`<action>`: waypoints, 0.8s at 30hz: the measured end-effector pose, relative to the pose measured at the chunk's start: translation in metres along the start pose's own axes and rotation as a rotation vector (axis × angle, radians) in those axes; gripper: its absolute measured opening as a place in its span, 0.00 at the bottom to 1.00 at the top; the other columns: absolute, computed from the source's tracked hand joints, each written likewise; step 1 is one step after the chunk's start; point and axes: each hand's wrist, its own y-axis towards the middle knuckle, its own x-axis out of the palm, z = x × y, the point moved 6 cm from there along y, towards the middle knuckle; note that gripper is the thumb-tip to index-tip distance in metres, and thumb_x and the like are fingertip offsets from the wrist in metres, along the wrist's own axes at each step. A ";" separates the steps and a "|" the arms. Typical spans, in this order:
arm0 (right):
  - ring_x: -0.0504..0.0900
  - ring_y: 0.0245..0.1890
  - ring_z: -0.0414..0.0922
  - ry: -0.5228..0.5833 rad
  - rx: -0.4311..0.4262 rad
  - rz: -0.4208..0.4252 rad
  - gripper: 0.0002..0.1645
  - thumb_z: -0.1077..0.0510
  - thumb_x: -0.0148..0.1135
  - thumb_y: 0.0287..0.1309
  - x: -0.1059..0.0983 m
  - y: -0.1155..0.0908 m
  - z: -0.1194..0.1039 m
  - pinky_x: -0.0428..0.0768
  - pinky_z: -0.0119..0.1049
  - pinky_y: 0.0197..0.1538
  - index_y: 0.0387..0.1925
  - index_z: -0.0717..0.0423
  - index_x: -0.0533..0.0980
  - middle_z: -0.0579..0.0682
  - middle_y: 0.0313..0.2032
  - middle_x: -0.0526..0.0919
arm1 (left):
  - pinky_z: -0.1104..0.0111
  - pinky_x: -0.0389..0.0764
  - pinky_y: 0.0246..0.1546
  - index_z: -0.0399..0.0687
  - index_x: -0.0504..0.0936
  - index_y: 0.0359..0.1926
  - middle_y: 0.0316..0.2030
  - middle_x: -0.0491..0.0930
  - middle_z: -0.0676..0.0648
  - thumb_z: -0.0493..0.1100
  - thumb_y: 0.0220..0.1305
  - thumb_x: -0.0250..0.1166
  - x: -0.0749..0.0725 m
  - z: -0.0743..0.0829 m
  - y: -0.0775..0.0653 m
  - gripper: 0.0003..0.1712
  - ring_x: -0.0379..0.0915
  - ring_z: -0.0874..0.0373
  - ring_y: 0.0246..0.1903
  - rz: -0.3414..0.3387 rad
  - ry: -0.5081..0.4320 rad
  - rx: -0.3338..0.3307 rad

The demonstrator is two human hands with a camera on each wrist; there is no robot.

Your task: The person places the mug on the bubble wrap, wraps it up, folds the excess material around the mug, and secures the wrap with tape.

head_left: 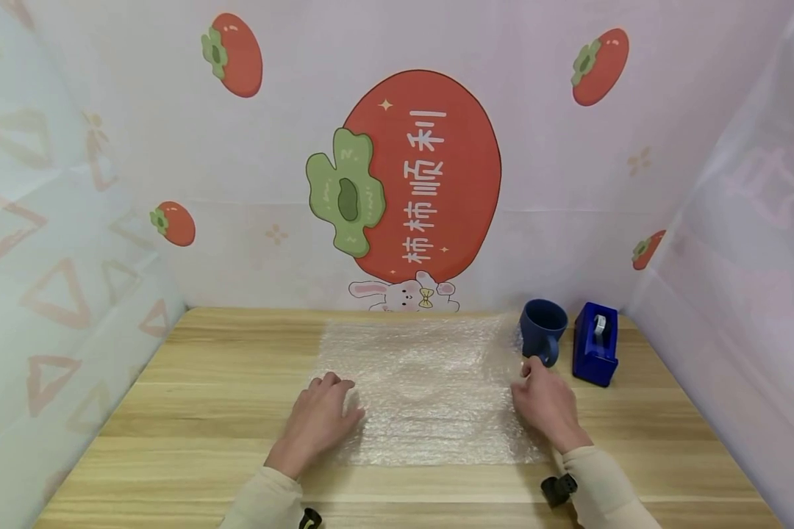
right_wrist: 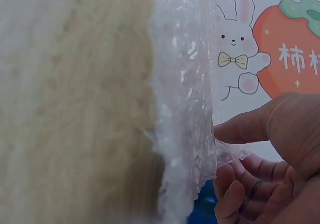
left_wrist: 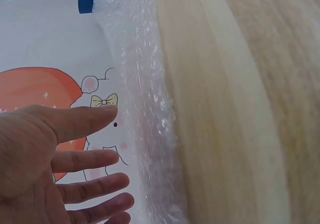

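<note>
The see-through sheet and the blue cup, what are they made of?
The see-through sheet looks like shiny plastic bubble wrap: it's clear, crinkly and glints. The blue cup may be ceramic, smooth and low-shine, with even colour; plastic is possible.

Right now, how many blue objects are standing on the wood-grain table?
2: a round dark-blue mug beyond the right hand, by the clear plastic bubble wrap's right edge; a boxy blue tape dispenser to the mug's right.
</note>
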 end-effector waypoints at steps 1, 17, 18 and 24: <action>0.79 0.28 0.54 -0.002 0.004 -0.004 0.12 0.58 0.63 0.56 0.000 0.000 0.001 0.72 0.49 0.28 0.40 0.58 0.73 0.51 0.27 0.79 | 0.48 0.77 0.45 0.37 0.83 0.54 0.48 0.79 0.39 0.49 0.59 0.74 0.001 0.000 -0.001 0.26 0.74 0.40 0.49 -0.010 0.007 0.003; 0.75 0.25 0.48 -0.019 0.055 -0.130 0.23 0.52 0.64 0.60 0.000 0.005 0.017 0.71 0.42 0.25 0.45 0.68 0.75 0.52 0.26 0.77 | 0.46 0.79 0.44 0.37 0.84 0.52 0.49 0.76 0.39 0.50 0.56 0.78 0.009 -0.002 -0.002 0.28 0.71 0.38 0.52 -0.104 0.019 0.005; 0.75 0.24 0.48 -0.013 0.058 -0.141 0.24 0.51 0.64 0.60 0.000 0.005 0.018 0.71 0.41 0.25 0.47 0.69 0.75 0.52 0.26 0.77 | 0.47 0.79 0.44 0.37 0.84 0.52 0.49 0.76 0.39 0.50 0.56 0.78 0.008 -0.002 -0.002 0.28 0.71 0.38 0.51 -0.103 0.016 0.004; 0.74 0.21 0.46 0.063 0.075 -0.162 0.30 0.48 0.65 0.63 -0.006 0.008 0.020 0.70 0.39 0.23 0.53 0.71 0.74 0.52 0.24 0.76 | 0.48 0.79 0.43 0.38 0.84 0.51 0.48 0.76 0.40 0.50 0.55 0.78 0.009 -0.003 -0.002 0.28 0.71 0.40 0.50 -0.102 0.009 -0.005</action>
